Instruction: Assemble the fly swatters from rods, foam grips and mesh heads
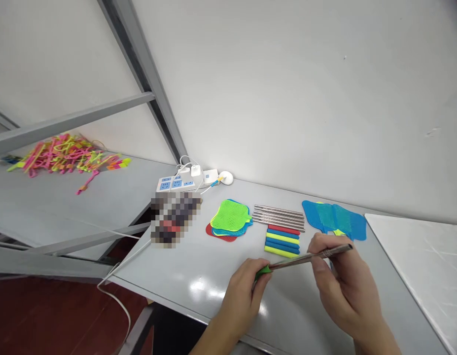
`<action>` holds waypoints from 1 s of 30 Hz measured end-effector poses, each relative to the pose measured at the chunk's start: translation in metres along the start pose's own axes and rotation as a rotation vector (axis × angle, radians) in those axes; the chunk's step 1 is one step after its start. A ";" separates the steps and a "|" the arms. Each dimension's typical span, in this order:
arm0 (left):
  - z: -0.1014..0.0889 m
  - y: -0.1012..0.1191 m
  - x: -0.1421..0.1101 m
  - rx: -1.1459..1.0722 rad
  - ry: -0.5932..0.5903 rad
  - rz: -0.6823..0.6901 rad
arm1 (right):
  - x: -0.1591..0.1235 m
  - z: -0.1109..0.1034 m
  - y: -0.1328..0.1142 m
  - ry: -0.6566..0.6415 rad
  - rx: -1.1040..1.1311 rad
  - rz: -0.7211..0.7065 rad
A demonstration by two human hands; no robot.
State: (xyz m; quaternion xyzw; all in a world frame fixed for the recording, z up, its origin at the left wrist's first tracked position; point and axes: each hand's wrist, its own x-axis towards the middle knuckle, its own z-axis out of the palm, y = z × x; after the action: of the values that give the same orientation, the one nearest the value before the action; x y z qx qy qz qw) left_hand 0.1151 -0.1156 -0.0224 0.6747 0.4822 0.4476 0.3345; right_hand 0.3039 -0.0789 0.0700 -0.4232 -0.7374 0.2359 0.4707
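Observation:
My left hand [246, 286] is closed around a small green piece [263, 271], mostly covered by the fingers. One end of a thin metal rod [291, 263] meets this piece. Toward its other end, my right hand [342, 286] pinches the rod between thumb and fingers, above the table. Behind my hands lie a row of red, blue and yellow handle tubes [282, 241] and several metal rods [278, 217]. Green, blue and red mesh fly swatter heads [231, 216] are stacked to the left. More blue swatter heads [333, 219] lie at the right.
A white power strip [176, 184] with plugs and cables stands against the wall. Near it is a pixelated dark item [174, 219]. A white sheet [416, 261] covers the table's right side. Left, beyond a grey metal frame [150, 93], pink and yellow plastic pieces [65, 155] are heaped.

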 end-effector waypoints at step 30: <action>-0.132 -0.011 0.015 -0.766 0.188 -0.406 | -0.001 0.075 -0.023 -0.529 -0.232 0.016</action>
State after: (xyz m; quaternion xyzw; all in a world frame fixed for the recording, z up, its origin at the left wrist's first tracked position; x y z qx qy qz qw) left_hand -0.0091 -0.0954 0.0213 0.3501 0.4327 0.5787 0.5961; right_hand 0.2277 -0.0880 0.0528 -0.4039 -0.8531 0.2560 0.2088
